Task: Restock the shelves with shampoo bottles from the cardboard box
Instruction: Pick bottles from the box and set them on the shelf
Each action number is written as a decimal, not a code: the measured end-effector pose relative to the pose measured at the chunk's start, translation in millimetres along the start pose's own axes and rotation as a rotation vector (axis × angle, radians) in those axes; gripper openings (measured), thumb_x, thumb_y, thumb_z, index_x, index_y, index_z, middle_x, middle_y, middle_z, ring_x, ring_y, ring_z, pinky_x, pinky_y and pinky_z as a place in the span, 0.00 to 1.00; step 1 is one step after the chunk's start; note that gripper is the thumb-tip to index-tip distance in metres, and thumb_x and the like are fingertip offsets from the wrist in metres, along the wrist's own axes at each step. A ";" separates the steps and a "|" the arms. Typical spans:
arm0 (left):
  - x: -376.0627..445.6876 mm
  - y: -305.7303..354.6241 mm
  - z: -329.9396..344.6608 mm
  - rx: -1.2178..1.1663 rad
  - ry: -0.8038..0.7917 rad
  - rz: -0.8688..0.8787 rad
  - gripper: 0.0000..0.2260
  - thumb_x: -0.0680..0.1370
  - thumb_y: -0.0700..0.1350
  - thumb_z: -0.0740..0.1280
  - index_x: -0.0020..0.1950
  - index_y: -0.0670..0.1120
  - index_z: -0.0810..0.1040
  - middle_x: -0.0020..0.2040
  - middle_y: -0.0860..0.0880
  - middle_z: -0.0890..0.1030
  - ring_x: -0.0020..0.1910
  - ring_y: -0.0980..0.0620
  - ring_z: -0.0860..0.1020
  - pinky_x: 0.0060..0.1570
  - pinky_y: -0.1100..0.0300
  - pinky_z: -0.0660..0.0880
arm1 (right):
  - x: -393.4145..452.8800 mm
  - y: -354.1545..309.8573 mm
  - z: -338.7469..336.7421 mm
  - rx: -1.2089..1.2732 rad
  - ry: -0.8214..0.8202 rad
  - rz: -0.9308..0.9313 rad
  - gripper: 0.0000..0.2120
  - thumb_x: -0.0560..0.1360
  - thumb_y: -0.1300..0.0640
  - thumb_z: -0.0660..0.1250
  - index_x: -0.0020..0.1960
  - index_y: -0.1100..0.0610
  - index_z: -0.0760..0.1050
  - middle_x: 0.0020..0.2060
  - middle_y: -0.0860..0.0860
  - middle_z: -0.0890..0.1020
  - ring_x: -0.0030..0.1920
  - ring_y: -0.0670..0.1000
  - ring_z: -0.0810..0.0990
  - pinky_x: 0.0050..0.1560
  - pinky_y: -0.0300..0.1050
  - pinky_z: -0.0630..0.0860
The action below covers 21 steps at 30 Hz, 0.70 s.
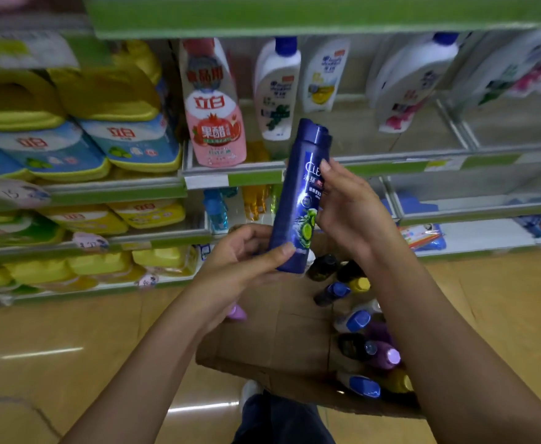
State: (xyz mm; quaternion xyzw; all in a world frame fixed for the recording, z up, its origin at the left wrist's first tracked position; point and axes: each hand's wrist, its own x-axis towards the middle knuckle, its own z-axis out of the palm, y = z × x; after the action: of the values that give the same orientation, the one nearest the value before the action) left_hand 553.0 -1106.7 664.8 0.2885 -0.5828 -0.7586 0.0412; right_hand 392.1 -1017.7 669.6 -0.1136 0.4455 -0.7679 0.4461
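In the head view, a dark blue shampoo bottle (298,200) stands almost upright in front of the shelves, above the cardboard box (275,344). The left hand (246,261) grips its base, thumb curled across the front, and the right hand (349,209) holds its side near the label. More bottles (359,322) lie in the box — mixed caps, blue, purple, yellow. The shelf (407,129) with white shampoo bottles (277,91) has free room behind them. To do this step well, the person should probably keep the label facing outward and set the bottle upright in a free place — without knocking its neighbours.
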 end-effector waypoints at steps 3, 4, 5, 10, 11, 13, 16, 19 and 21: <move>-6.4 18.2 7.8 0.036 -0.005 0.090 0.18 0.64 0.43 0.74 0.51 0.40 0.75 0.46 0.48 0.84 0.45 0.51 0.83 0.40 0.57 0.80 | -2.2 -10.7 10.7 0.071 -0.080 -0.003 0.18 0.76 0.55 0.60 0.64 0.60 0.71 0.60 0.61 0.74 0.55 0.54 0.76 0.53 0.45 0.77; -7.6 22.3 9.7 0.072 0.008 0.116 0.20 0.62 0.45 0.75 0.50 0.42 0.75 0.46 0.49 0.84 0.45 0.50 0.83 0.41 0.55 0.80 | -2.8 -13.5 13.6 0.089 -0.099 0.001 0.19 0.77 0.55 0.59 0.65 0.60 0.71 0.62 0.61 0.74 0.58 0.54 0.76 0.54 0.45 0.77; -8.9 26.7 11.3 0.109 0.021 0.144 0.21 0.61 0.47 0.77 0.49 0.43 0.75 0.46 0.50 0.84 0.46 0.51 0.83 0.42 0.55 0.80 | -4.3 -17.9 16.7 0.107 -0.112 0.000 0.20 0.77 0.54 0.59 0.66 0.60 0.71 0.63 0.61 0.75 0.60 0.54 0.75 0.55 0.45 0.77; -11.3 48.4 20.0 0.184 -0.002 0.188 0.21 0.62 0.52 0.77 0.51 0.47 0.77 0.48 0.51 0.83 0.47 0.51 0.82 0.46 0.56 0.79 | -19.8 -44.0 23.2 0.082 -0.074 -0.088 0.18 0.76 0.55 0.60 0.64 0.59 0.73 0.59 0.61 0.77 0.55 0.54 0.78 0.58 0.50 0.74; -10.6 53.8 23.0 0.169 -0.039 0.187 0.20 0.63 0.51 0.75 0.52 0.47 0.77 0.49 0.51 0.83 0.48 0.50 0.82 0.44 0.56 0.79 | -24.4 -51.2 22.3 0.051 -0.045 -0.128 0.14 0.76 0.56 0.61 0.60 0.57 0.76 0.54 0.58 0.79 0.50 0.53 0.79 0.53 0.49 0.74; -9.3 64.8 34.2 0.146 -0.129 0.164 0.17 0.67 0.49 0.72 0.54 0.48 0.77 0.51 0.50 0.83 0.50 0.52 0.82 0.43 0.60 0.78 | -36.5 -69.5 21.7 -0.014 0.029 -0.199 0.10 0.75 0.57 0.64 0.55 0.56 0.77 0.45 0.53 0.80 0.43 0.50 0.78 0.47 0.47 0.73; -10.7 83.7 61.3 0.118 -0.238 0.173 0.16 0.71 0.44 0.70 0.58 0.45 0.76 0.53 0.49 0.83 0.52 0.53 0.82 0.52 0.62 0.78 | -57.1 -102.1 25.4 -0.111 0.121 -0.304 0.18 0.71 0.57 0.69 0.61 0.57 0.74 0.44 0.52 0.81 0.42 0.49 0.79 0.47 0.47 0.75; -7.9 100.3 87.3 0.124 -0.254 0.237 0.14 0.72 0.44 0.70 0.57 0.48 0.78 0.53 0.52 0.84 0.52 0.56 0.81 0.52 0.64 0.77 | -74.2 -133.8 32.1 -0.164 0.167 -0.391 0.21 0.69 0.58 0.70 0.62 0.58 0.74 0.42 0.50 0.83 0.40 0.48 0.80 0.44 0.44 0.77; -5.3 110.6 101.8 0.175 -0.263 0.272 0.14 0.72 0.47 0.70 0.57 0.51 0.78 0.52 0.55 0.83 0.51 0.60 0.81 0.52 0.65 0.77 | -82.6 -152.4 31.8 -0.175 0.184 -0.435 0.23 0.70 0.59 0.70 0.63 0.61 0.74 0.42 0.51 0.83 0.40 0.48 0.80 0.43 0.43 0.78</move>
State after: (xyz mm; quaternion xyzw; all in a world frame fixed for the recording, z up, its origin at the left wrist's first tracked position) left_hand 477.7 -1052.2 783.0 0.1077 -0.6805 -0.7236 0.0416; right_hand 368.9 -940.0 826.1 -0.1744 0.5140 -0.8115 0.2165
